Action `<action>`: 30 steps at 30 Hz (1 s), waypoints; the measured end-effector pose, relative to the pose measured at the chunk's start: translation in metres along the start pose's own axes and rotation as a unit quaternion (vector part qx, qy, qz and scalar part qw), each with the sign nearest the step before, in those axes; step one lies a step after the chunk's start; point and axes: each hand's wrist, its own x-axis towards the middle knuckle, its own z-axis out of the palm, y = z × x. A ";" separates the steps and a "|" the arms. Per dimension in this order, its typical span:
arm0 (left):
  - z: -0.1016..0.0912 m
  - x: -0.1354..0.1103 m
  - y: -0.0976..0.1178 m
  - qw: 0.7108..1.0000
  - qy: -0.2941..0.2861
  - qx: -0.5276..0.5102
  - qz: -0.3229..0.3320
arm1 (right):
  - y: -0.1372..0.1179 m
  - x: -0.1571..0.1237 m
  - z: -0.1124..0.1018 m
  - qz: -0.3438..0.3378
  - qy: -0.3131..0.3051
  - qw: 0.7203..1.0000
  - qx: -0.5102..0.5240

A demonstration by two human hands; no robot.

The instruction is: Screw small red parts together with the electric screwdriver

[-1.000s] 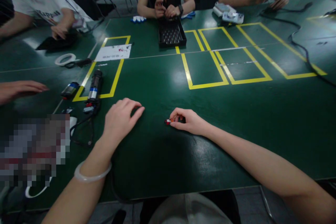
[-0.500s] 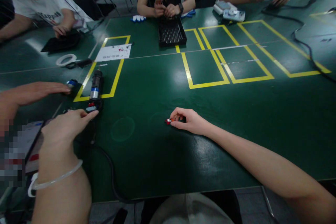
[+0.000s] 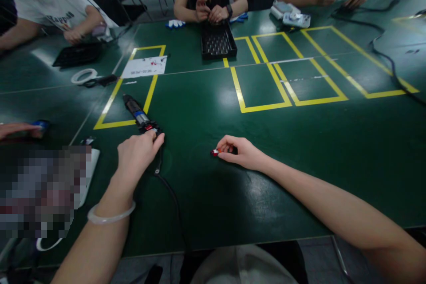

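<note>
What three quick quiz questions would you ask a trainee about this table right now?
1. True or false: the left hand has its grip on the near end of the tool.
2. What does the right hand pinch? A: red part. B: coin. C: pen.
3. Fill in, near or far: the tray lies on the ___ side of the table.
Key: 1 true; 2 A; 3 far.
</note>
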 end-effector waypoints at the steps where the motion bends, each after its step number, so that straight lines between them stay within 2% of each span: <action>1: 0.001 -0.003 0.007 1.000 0.015 -0.003 0.008 | 0.000 0.000 0.000 -0.001 0.003 1.000 -0.001; 4: 0.002 -0.012 0.028 0.998 0.050 -0.011 0.040 | 0.003 0.001 0.001 -0.003 0.013 1.000 -0.005; 9: -0.003 -0.033 0.060 0.987 0.058 -0.028 0.145 | 0.005 0.000 -0.001 -0.016 0.044 0.998 -0.036; 15: -0.002 -0.054 0.081 0.950 0.098 -0.087 0.283 | 0.005 0.001 -0.005 -0.045 0.128 0.966 -0.219; 23: 0.000 -0.069 0.094 0.891 0.170 -0.148 0.394 | 0.008 0.002 -0.003 -0.078 0.075 0.927 -0.358; 27: -0.001 -0.070 0.094 0.880 0.181 -0.158 0.410 | 0.008 0.002 -0.007 -0.080 0.040 0.941 -0.326; 30: -0.001 -0.069 0.094 0.882 0.171 -0.165 0.407 | 0.009 0.002 -0.009 -0.081 0.043 0.956 -0.279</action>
